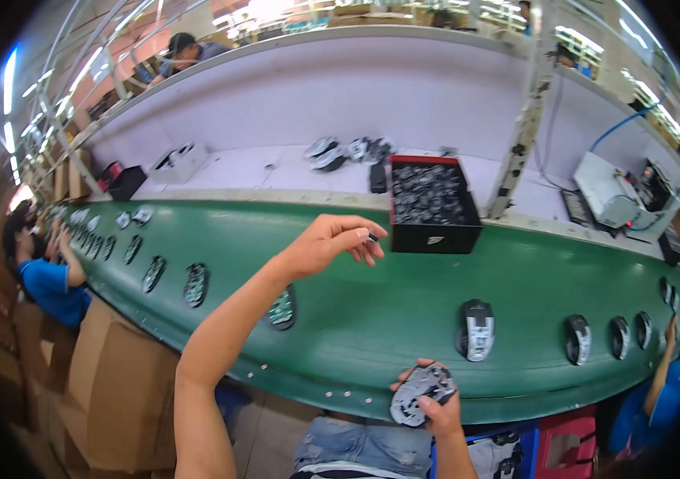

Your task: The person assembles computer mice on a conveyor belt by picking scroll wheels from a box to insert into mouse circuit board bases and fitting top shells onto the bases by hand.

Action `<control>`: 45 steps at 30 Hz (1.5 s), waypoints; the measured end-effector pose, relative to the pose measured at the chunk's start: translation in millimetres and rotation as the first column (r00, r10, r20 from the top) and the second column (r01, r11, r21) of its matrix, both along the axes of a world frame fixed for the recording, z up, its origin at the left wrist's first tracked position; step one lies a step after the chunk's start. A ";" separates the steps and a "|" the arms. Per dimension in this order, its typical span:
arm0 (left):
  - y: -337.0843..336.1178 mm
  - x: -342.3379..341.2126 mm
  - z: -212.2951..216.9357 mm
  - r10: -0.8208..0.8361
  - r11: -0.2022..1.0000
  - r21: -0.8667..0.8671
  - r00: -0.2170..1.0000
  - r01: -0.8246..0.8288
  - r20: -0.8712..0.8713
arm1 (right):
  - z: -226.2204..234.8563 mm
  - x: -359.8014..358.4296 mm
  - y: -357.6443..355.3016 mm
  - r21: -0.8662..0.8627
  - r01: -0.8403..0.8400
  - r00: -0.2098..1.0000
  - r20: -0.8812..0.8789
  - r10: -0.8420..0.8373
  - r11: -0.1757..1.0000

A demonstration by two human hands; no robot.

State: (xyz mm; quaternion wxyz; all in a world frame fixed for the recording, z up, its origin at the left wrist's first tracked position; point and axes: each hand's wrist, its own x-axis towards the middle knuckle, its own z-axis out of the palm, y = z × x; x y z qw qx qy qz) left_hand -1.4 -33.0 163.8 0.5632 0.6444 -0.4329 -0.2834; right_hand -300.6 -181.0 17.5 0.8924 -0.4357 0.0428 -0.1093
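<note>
My left hand (332, 241) is raised over the green conveyor belt (364, 319), just left of a black box (436, 241) full of small dark parts (429, 193). Its thumb and fingertips pinch a small black part (372, 237), too small to identify. Down by the belt's near edge, my right hand (442, 413) grips a grey and black computer mouse shell (413, 397), tilted in the fingers. A mouse base with a green circuit board (282, 310) lies on the belt, partly behind my left forearm. Right of centre lies a grey and black mouse (477, 331).
More circuit-board mouse bases (195, 285) line the belt's left; assembled mice (578, 339) line its right. Shell pieces (326, 153) and a white bin (176, 164) stand on the back shelf. A metal post (519, 136) rises beside the box. Co-workers (53, 275) sit at both ends.
</note>
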 end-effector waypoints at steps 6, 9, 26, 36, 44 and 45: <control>84.2 -34.3 -10.4 0.153 0.986 0.080 0.987 -0.149 -0.047 | 6.4 -3.3 5.2 -0.035 -0.031 0.999 0.023 0.031 0.999; 113.4 -32.9 -20.8 0.319 0.933 0.135 0.940 -0.334 0.123 | 5.8 -2.3 7.7 -0.026 -0.027 1.000 0.001 0.027 0.999; 154.5 7.3 -66.8 0.135 0.772 0.269 0.562 -0.575 0.816 | 14.7 -2.1 9.1 -0.048 0.018 0.999 -0.031 -0.019 0.999; 154.6 3.4 -75.5 0.087 0.706 0.345 0.560 -0.618 0.824 | 14.2 -3.6 9.9 -0.043 0.016 1.000 -0.024 -0.017 0.999; 151.8 -10.1 -86.4 0.064 0.695 0.251 0.406 -0.674 0.912 | 14.3 -3.1 9.7 -0.063 0.020 1.000 -0.016 -0.021 0.998; 151.5 -12.3 -88.5 0.061 0.695 0.255 0.408 -0.673 0.911 | 14.4 -3.1 9.6 -0.068 0.023 1.000 -0.011 -0.023 0.997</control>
